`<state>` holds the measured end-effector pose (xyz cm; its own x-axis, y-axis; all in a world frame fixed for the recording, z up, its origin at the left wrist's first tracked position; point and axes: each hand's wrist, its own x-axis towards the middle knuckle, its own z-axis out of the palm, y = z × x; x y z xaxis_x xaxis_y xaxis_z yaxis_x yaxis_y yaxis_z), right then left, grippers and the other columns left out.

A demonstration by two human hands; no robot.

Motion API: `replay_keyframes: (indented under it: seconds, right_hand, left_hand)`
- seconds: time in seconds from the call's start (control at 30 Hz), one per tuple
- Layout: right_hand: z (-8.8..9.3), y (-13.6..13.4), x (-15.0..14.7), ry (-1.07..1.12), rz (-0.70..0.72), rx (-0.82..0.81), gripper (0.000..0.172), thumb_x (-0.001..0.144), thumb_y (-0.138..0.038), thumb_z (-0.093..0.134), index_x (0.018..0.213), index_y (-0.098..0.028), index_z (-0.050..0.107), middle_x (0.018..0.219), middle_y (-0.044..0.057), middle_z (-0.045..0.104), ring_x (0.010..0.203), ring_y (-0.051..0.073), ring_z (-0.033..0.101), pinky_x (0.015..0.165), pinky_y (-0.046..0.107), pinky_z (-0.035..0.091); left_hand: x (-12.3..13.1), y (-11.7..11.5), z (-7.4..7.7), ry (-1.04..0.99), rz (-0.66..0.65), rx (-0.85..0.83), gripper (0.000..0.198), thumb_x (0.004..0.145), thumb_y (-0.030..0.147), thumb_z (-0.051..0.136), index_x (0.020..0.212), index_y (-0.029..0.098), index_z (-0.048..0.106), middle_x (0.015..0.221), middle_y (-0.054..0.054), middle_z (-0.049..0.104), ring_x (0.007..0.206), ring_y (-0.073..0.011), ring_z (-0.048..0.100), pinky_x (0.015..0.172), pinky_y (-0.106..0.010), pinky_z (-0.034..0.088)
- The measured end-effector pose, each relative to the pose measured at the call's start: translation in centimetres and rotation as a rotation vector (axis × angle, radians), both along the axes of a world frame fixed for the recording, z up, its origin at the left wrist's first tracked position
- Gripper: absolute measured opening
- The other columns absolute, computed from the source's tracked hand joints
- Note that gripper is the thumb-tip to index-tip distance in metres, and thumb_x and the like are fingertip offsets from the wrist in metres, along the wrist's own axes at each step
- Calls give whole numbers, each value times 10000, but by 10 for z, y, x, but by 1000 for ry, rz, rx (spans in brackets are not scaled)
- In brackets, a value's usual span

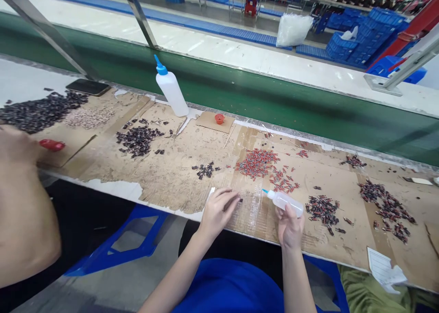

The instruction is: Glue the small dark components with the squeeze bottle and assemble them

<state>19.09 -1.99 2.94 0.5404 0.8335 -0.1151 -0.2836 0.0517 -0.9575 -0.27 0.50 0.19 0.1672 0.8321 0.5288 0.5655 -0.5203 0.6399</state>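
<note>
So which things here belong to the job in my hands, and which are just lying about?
Likely part of the job:
- small squeeze bottle, in your right hand
- small black part, at your left hand
- red parts pile

Probably just lying about:
- dark phone
- torn paper

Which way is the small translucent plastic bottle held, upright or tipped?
Tipped: the small translucent plastic bottle lies nearly sideways in the right hand, its blue nozzle pointing left.
</note>
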Motion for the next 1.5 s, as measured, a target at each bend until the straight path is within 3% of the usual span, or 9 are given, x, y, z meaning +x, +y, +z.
replay_keyframes:
  seconds: [0.13,0.23,0.43,0.93,1.27,1.5]
  right_hand:
    - [-6,0,-9,-100,20,-39,330,640,-448,740,746,-138,702,596,29,645,436,97,443,410,230,333]
    - [-7,-1,-15,-262,31,-77,332,667,-467,732,653,-142,667,485,-5,569,426,115,469,439,249,391]
    - [-4,1,-20,-457,102,-119,353,683,-498,703,640,-148,680,567,44,667,513,174,594,488,273,475]
    - [-1,4,-20,-453,232,-132,332,715,-479,707,706,-148,733,657,73,730,582,210,657,548,304,528]
    - [-2,2,-19,-490,164,-166,392,724,-524,686,661,-139,718,587,54,683,527,178,601,501,273,484]
    - [-2,3,-19,-472,202,-136,324,722,-471,690,661,-154,721,573,40,687,497,173,598,497,281,496]
  left_hand:
    - [-2,-1,-5,94,-71,-24,208,926,240,551,1095,233,672,982,-67,760,964,-222,694,836,-391,534]
    - [-3,0,-9,70,-53,-54,194,920,239,559,1079,236,669,957,-58,767,924,-215,706,830,-388,519]
    - [-4,2,-10,-5,-54,-93,220,894,227,601,1111,234,638,896,-37,778,871,-209,718,801,-368,519]
    - [-2,2,-6,-2,-42,-43,135,905,228,601,1013,228,682,881,-25,781,830,-184,731,784,-345,522]
    - [-2,2,-7,-1,-35,-29,114,905,238,604,976,220,691,883,-26,782,821,-180,731,776,-346,519]
    - [-1,1,-7,-9,-32,-34,136,914,237,587,1008,229,685,874,-22,781,827,-182,730,782,-351,518]
